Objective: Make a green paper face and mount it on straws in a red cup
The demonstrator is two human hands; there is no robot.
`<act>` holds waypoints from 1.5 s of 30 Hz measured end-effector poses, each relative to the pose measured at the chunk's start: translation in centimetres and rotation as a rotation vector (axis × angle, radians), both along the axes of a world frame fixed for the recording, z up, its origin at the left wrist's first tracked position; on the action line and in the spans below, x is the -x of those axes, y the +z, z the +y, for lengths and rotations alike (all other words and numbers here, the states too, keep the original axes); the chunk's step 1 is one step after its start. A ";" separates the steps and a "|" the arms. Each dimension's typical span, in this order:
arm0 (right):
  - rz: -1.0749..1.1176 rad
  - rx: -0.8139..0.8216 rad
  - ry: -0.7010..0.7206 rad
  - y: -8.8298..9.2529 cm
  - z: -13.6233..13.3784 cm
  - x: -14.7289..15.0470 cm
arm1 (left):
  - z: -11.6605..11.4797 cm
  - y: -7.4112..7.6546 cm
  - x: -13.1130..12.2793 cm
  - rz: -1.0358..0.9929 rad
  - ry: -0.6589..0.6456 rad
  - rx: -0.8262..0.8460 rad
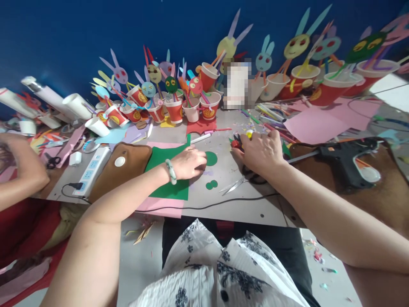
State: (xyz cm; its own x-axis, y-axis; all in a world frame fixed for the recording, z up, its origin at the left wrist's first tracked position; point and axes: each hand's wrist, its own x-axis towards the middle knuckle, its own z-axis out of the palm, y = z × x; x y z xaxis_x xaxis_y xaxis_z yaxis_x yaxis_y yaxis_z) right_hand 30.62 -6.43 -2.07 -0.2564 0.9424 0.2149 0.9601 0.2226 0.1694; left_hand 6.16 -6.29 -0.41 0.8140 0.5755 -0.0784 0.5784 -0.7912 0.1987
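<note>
My left hand (191, 163), with a pale green bangle on the wrist, reaches over a sheet of green paper (172, 187). Its fingers are bent together, and what they hold, if anything, is hidden. A cut green paper circle (211, 159) lies just beyond the fingertips, with two small joined green discs (211, 184) nearer me. My right hand (263, 151) is palm down on the table, thumb and fingers apart around a small red object (235, 144) and a yellow one. Below it, scissors (234, 186) lie with blades spread, their handles partly hidden by the wrist.
Red and white paper cups (174, 111) with paper rabbit figures line the back. A black glue gun (347, 162) rests on a brown board at right. At left are a white power strip (92, 170) and a co-worker's arm (24, 170). A black cord (204, 207) crosses the front.
</note>
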 end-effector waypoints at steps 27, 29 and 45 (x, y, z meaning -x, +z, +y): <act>0.415 0.014 0.253 0.5 -2.0 0.9 | 0.2 -2.3 0.9 -0.312 -0.004 0.086; 0.490 0.025 0.273 0.2 -2.1 0.9 | 0.4 -2.2 1.1 -0.327 0.008 0.122; 0.822 -0.042 0.245 -0.8 -1.1 1.1 | -0.2 -2.4 0.9 -0.318 0.031 0.111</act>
